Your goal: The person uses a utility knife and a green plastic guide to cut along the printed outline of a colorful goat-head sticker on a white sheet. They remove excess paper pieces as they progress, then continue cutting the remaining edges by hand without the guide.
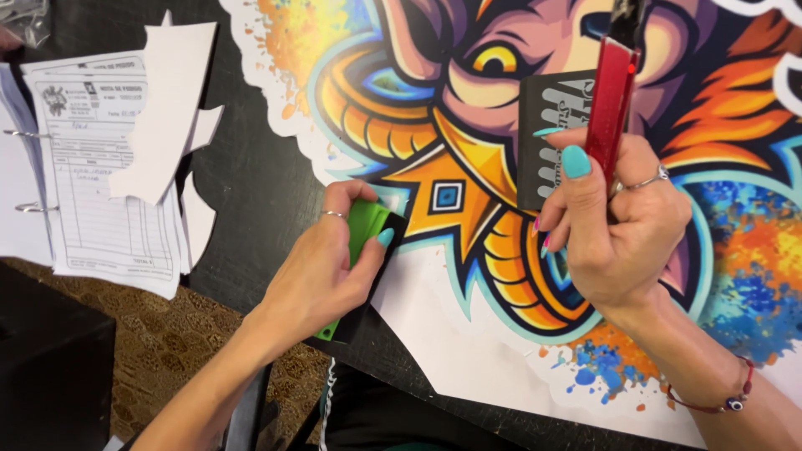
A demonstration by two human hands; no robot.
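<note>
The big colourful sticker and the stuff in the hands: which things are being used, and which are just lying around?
Being used:
colourful sticker
green squeegee, in the left hand
red knife and dark card, in the right hand

Just lying about:
white paper scraps
printed forms in a ring binder

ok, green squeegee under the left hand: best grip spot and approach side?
Probably the green squeegee's long body, pinched across its flat faces from the near, table-edge side. The left hand already holds it so, thumb on top. Its far edge lies against the colourful print, so leave that free.
</note>
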